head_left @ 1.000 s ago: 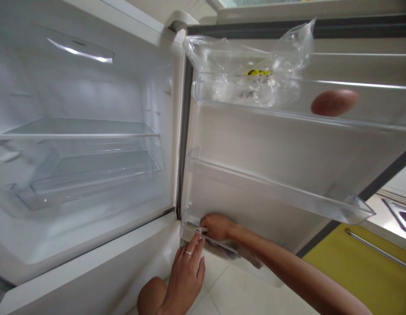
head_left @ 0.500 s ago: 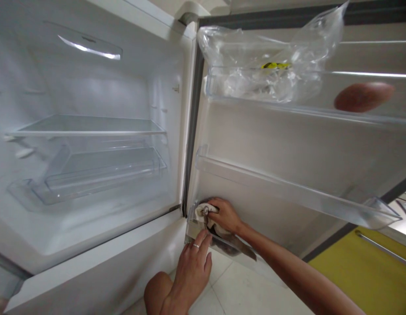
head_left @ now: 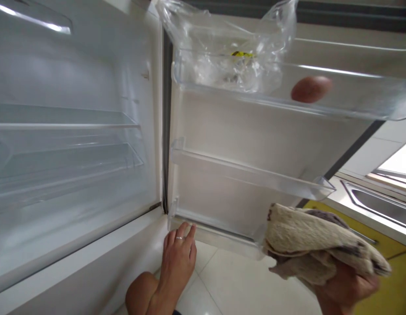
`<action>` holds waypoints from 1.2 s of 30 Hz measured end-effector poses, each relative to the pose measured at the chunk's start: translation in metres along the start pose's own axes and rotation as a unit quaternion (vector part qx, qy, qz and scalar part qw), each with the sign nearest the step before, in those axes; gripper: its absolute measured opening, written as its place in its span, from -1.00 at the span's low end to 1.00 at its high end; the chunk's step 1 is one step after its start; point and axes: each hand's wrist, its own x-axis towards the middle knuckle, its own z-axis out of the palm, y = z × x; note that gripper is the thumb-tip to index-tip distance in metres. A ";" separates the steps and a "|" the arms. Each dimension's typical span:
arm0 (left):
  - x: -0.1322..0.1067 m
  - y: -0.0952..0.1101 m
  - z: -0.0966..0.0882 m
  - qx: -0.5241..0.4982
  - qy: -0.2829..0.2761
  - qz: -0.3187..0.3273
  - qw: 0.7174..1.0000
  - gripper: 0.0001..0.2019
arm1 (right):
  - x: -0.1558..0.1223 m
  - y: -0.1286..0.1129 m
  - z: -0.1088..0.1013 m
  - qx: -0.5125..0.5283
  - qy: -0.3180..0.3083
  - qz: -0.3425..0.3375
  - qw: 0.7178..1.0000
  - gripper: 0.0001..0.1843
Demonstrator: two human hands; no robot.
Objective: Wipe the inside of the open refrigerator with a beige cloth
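Observation:
My right hand (head_left: 347, 288) grips a beige and brown cloth (head_left: 314, 243) at the lower right, away from the open fridge door (head_left: 242, 131). My left hand (head_left: 178, 253), a ring on one finger, rests its fingertips on the front of the door's bottom bin (head_left: 216, 234). Above it is a clear middle bin (head_left: 255, 177). The top door bin (head_left: 353, 100) holds a crumpled clear plastic bag (head_left: 229, 52) and a brown egg (head_left: 310, 89).
The fridge interior (head_left: 68, 144) at left has glass shelves (head_left: 65, 120) and a clear drawer (head_left: 68, 166). A steel sink (head_left: 379, 205) and yellow cabinet front (head_left: 396, 267) are at right. White floor tiles (head_left: 235, 288) lie below; my knee (head_left: 140, 293) is by the door.
My right hand has pulled the cloth out of the bottom door bin and swung it to the lower right. The left hand stays at the bin's front. The view shifted right.

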 end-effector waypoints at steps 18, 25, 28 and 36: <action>0.026 0.019 0.013 -0.081 -0.042 0.079 0.993 -0.60 | -0.057 0.133 -0.085 -0.051 -0.142 0.363 0.920 -0.30; 0.028 0.018 0.007 -0.128 -0.123 0.050 0.983 -0.54 | -0.128 0.163 -0.098 0.052 0.013 0.541 0.839 -0.29; 0.034 0.014 -0.001 -0.166 -0.183 0.023 0.969 -0.49 | -0.163 0.172 -0.095 0.098 -0.021 0.549 0.830 -0.38; 0.050 0.006 -0.024 -0.298 -0.283 -0.061 0.910 -0.39 | -0.246 0.123 -0.015 0.225 -0.089 0.652 0.718 -0.52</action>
